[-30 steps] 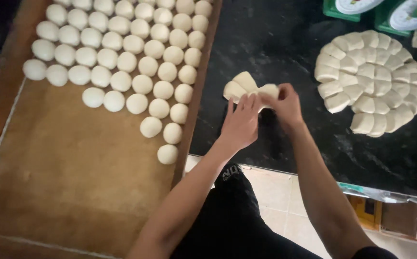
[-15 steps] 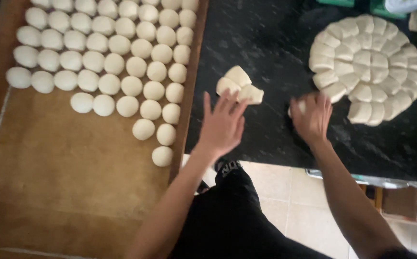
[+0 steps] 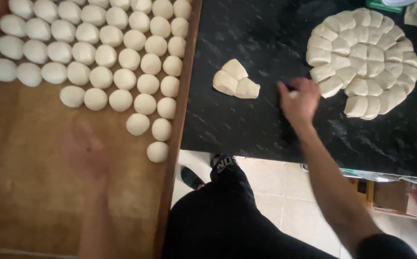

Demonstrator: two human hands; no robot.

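The right hand (image 3: 298,100) cups a small dough piece (image 3: 292,94) on the black tabletop (image 3: 247,129), fingers curled around it. The left hand (image 3: 84,151) blurs over the wooden board (image 3: 35,201); its fingers' state cannot be told.

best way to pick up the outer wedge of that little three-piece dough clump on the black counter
Probably pinch the right-hand wedge across its free outer edge, coming from the right, where the right hand already is. Its left side sticks to the other two pieces, so peel outward.
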